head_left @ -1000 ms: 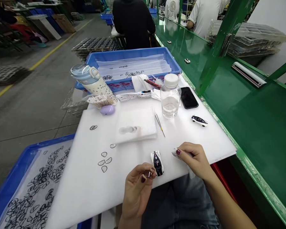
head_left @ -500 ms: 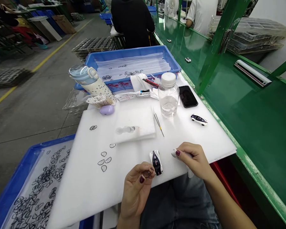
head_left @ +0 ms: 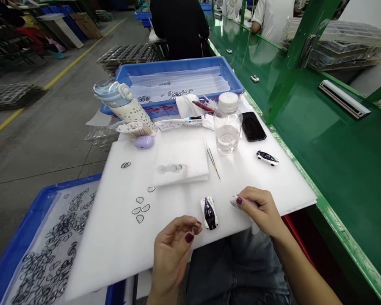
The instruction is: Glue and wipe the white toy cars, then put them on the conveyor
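Note:
My left hand [head_left: 174, 250] is pinched on a small dark-rimmed ring [head_left: 194, 230], mostly covered by the fingertips. Just right of it a white and dark toy car [head_left: 209, 213] lies on the white foam board [head_left: 108, 245]. My right hand [head_left: 257, 207] is closed on a pale cloth [head_left: 234, 201] whose lower end hangs below the palm. Several loose rings [head_left: 140, 219] are spread on the board to the left. Tweezers [head_left: 213, 163] rest beside a white foam pad [head_left: 190, 156].
A clear bottle [head_left: 227, 127], a phone [head_left: 253, 126] and a second toy car [head_left: 267, 158] are on the right. Cotton swabs [head_left: 135, 129], a purple case [head_left: 144, 142] and a tumbler [head_left: 123, 103] stand left. Blue bins [head_left: 44, 207] hold rings. Green bench [head_left: 330, 161] borders the right.
My left hand has shifted left and slightly down with the ring, away from the toy car. The right hand holds the cloth almost in place. The view has moved slightly.

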A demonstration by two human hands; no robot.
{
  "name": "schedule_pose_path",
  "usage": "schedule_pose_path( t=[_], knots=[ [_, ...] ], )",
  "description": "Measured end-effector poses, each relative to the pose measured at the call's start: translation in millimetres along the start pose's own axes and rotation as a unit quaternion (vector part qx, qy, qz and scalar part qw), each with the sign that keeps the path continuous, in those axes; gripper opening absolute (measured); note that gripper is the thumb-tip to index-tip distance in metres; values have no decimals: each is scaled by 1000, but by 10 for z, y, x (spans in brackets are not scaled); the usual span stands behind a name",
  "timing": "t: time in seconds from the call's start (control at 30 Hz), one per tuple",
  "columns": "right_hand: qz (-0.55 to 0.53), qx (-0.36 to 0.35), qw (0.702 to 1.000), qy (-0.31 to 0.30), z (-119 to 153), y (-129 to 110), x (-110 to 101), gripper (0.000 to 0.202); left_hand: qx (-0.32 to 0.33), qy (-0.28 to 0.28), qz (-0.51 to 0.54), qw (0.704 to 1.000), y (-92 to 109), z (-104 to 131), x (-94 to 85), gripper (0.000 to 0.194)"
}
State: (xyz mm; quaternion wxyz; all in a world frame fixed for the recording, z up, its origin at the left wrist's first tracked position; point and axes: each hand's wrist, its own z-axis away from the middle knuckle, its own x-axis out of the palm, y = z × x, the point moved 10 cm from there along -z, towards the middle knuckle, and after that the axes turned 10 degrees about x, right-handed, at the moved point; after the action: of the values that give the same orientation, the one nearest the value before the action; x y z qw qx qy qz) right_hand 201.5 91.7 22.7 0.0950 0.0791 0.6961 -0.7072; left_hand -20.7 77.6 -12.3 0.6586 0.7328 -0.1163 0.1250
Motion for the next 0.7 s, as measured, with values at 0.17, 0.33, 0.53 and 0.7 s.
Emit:
schedule_pose_path(
  t=[0.17, 0.33, 0.53, 0.7],
  knots=[
    [36, -7, 999, 18, 15, -6, 6, 18, 160, -15, -305, 938, 360, 38, -53, 12],
    [110, -25, 993, 22, 27, -77, 214, 11, 294, -58, -448, 842, 478, 85, 275, 13],
    [168, -23, 985, 14, 35, -121, 418, 8, 332, -116, -447, 822, 419, 118, 452, 18],
    [207, -5, 978, -11, 21, -59, 476, 10, 300, -122, -443, 836, 354, 68, 410, 18]
  ],
)
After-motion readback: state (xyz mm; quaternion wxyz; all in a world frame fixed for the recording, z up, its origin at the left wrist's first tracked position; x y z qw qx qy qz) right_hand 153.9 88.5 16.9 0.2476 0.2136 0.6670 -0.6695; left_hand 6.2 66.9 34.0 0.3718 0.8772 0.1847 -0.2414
